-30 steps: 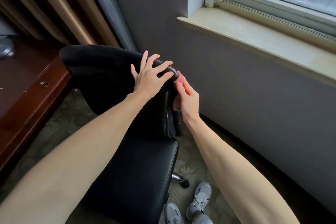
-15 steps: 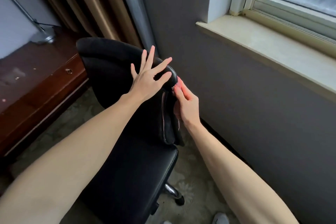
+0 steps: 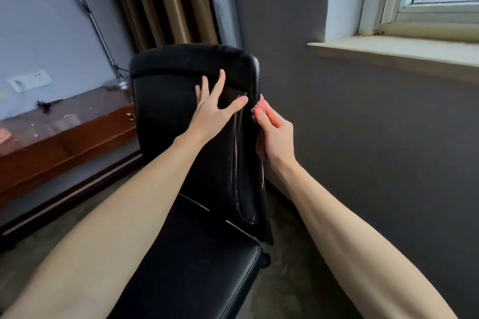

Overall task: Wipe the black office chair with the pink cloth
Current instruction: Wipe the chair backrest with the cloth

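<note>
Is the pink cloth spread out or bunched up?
Bunched up: only a wad of pink cloth shows, pinched in the right hand against the black office chair.

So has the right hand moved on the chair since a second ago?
Yes. The right hand with the cloth slid down the chair's side edge, from the top corner to lower.

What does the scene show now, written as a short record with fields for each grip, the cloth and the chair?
chair: black, back upright, seat toward the person
left grip: hand flat on the chair back, fingers spread
right grip: hand pinches the cloth at the back's right edge
cloth: pink, mostly hidden by the hand
desk: brown, left of the chair
sill: pale, to the right
</note>
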`<act>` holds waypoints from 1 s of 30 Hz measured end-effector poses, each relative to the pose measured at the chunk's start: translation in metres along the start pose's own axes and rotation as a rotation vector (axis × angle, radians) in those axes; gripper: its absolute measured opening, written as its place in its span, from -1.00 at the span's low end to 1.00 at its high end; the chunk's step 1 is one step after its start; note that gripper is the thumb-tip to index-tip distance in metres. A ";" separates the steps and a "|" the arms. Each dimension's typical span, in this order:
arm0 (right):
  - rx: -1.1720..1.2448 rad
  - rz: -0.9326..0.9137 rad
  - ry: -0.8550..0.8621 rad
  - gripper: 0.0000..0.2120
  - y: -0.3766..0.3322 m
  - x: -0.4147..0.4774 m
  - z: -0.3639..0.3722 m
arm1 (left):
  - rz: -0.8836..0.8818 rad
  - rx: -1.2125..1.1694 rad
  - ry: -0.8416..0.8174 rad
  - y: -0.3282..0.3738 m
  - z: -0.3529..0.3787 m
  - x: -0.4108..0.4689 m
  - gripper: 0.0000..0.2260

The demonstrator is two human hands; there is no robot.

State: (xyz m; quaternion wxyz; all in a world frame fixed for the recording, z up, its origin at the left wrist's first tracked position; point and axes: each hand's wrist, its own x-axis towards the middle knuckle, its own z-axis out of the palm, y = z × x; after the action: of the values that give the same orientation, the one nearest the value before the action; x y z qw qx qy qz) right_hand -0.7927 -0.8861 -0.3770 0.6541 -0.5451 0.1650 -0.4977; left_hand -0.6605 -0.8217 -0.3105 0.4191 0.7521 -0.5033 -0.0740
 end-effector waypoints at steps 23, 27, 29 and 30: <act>-0.077 -0.224 -0.124 -0.63 0.037 -0.014 -0.023 | 0.251 -0.040 0.125 -0.033 0.037 -0.030 -0.39; -0.087 -0.218 -0.149 -0.64 0.081 -0.044 -0.043 | 0.248 -0.029 0.127 -0.030 0.037 -0.036 -0.38; -0.102 -0.232 -0.134 -0.64 0.074 -0.046 -0.041 | 0.246 -0.014 0.124 -0.029 0.036 -0.043 -0.37; -0.103 -0.251 -0.124 -0.64 0.064 -0.042 -0.036 | 0.244 -0.006 0.124 -0.030 0.036 -0.046 -0.37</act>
State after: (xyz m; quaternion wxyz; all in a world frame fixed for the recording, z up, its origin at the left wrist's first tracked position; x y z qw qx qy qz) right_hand -0.8087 -0.8770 -0.4599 0.5668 -0.6239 0.0800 -0.5321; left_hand -0.6811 -0.7993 -0.3685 0.4577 0.6871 -0.5638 0.0225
